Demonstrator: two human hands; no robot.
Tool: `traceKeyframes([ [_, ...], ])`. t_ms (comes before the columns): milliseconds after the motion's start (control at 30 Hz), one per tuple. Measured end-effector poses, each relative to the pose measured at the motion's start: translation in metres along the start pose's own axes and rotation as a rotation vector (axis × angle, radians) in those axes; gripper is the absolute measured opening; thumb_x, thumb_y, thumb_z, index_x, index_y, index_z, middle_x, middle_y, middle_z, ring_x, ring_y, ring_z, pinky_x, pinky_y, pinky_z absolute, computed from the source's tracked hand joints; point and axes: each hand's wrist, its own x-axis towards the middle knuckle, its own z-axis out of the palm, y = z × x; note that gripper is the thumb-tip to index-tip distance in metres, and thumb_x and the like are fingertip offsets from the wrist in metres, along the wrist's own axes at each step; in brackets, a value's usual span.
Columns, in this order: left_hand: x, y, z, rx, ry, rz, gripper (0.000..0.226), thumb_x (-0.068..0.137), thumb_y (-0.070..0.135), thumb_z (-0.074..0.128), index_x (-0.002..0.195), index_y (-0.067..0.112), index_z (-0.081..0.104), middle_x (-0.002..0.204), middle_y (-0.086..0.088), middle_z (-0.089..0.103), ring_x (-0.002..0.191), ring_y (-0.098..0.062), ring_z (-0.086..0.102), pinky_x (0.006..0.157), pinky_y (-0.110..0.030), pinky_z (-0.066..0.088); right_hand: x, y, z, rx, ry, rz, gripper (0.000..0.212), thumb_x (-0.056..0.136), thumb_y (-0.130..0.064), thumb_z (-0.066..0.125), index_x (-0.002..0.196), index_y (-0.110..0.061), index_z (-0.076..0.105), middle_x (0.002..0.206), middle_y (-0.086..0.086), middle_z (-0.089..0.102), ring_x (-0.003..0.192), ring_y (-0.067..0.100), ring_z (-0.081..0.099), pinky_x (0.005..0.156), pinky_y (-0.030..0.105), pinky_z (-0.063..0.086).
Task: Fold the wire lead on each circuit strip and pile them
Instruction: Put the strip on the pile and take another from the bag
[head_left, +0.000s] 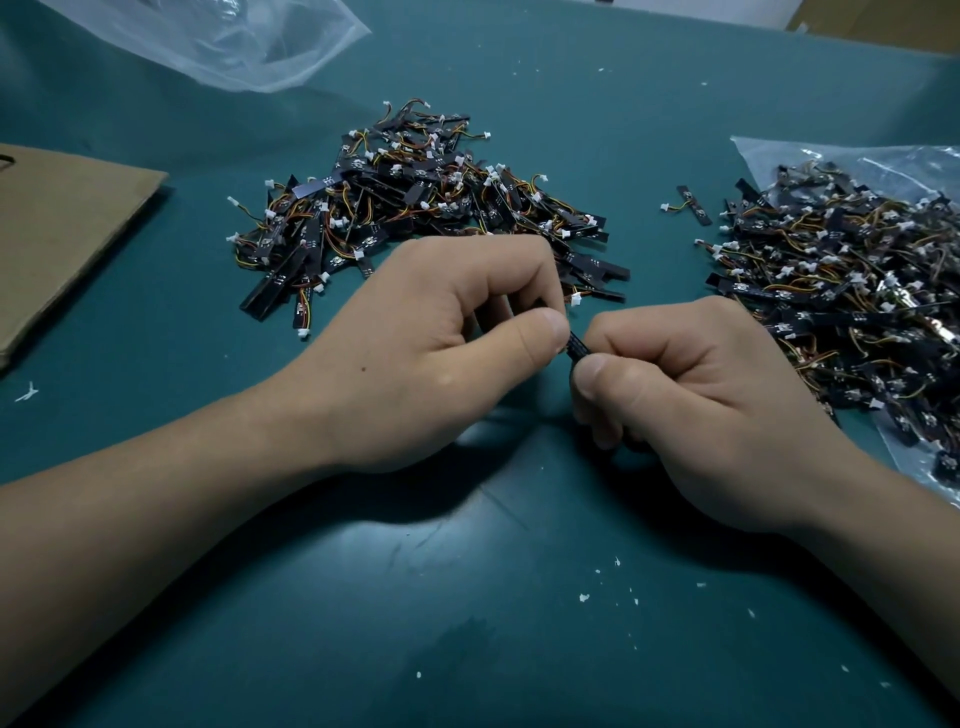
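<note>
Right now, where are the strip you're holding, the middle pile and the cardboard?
held strip (575, 347), head view, its exposed black middle.
middle pile (415, 208), head view, its centre.
cardboard (67, 234), head view, its flat face.

We see only a short black stretch of the circuit strip between the two thumbs. The rest is hidden inside the left hand and the right hand, which both pinch it. We cannot tell whether the white connector by the left fingers belongs to this strip or to the centre pile behind. The left hand covers that pile's near edge. The right pile and its clear bag run off the right edge, the cardboard off the left, and the second bag off the top. Markings on the strips are too small for us to read.
</note>
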Motion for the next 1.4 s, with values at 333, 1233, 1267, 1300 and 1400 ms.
traceKeyframes([
  [333, -0.0003, 0.0008, 0.0001, 0.000, -0.007, 0.008, 0.014, 0.093, 0.018, 0.058, 0.082, 0.011, 0.063, 0.072, -0.006, 0.060, 0.067, -0.024, 0.054, 0.062, -0.039, 0.043, -0.0002, 0.0008, -0.0009, -0.010, 0.005, -0.006, 0.032, 0.090, -0.018, 0.055, 0.060, -0.008, 0.054, 0.052, 0.009, 0.052, 0.045, 0.011, 0.049, 0.048, 0.029, 0.038],
  [1233, 0.0004, 0.0011, 0.0006, -0.031, -0.016, 0.005, 0.017, 0.092, 0.016, 0.057, 0.078, 0.007, 0.060, 0.070, -0.012, 0.060, 0.066, -0.030, 0.054, 0.062, -0.044, 0.043, -0.0012, 0.0052, -0.0018, 0.031, -0.005, -0.029, 0.032, 0.091, -0.022, 0.055, 0.062, -0.011, 0.057, 0.053, 0.006, 0.060, 0.045, 0.010, 0.057, 0.049, 0.018, 0.039],
  [1267, 0.0003, 0.0014, 0.0003, -0.047, -0.017, 0.007, 0.018, 0.093, 0.016, 0.056, 0.077, 0.007, 0.060, 0.070, -0.012, 0.059, 0.066, -0.030, 0.053, 0.062, -0.044, 0.042, -0.0015, 0.0043, -0.0015, 0.029, -0.010, -0.033, 0.032, 0.091, -0.026, 0.054, 0.063, -0.012, 0.058, 0.053, 0.007, 0.061, 0.045, 0.011, 0.056, 0.050, 0.018, 0.038],
  [1300, 0.0003, 0.0014, 0.0001, -0.060, -0.019, 0.007, 0.018, 0.093, 0.016, 0.056, 0.077, 0.007, 0.059, 0.070, -0.012, 0.058, 0.067, -0.030, 0.053, 0.062, -0.044, 0.042, -0.0016, 0.0037, -0.0013, 0.021, -0.014, -0.036, 0.032, 0.091, -0.029, 0.052, 0.064, -0.013, 0.058, 0.053, 0.007, 0.061, 0.045, 0.012, 0.054, 0.050, 0.018, 0.038],
  [1400, 0.0003, 0.0012, -0.0004, -0.060, -0.039, 0.001, 0.018, 0.092, 0.015, 0.055, 0.076, 0.008, 0.058, 0.071, -0.011, 0.059, 0.067, -0.029, 0.053, 0.062, -0.043, 0.042, -0.0010, 0.0032, -0.0014, 0.009, -0.006, -0.031, 0.033, 0.091, -0.024, 0.055, 0.061, -0.013, 0.058, 0.052, 0.007, 0.060, 0.044, 0.011, 0.052, 0.049, 0.017, 0.037],
])
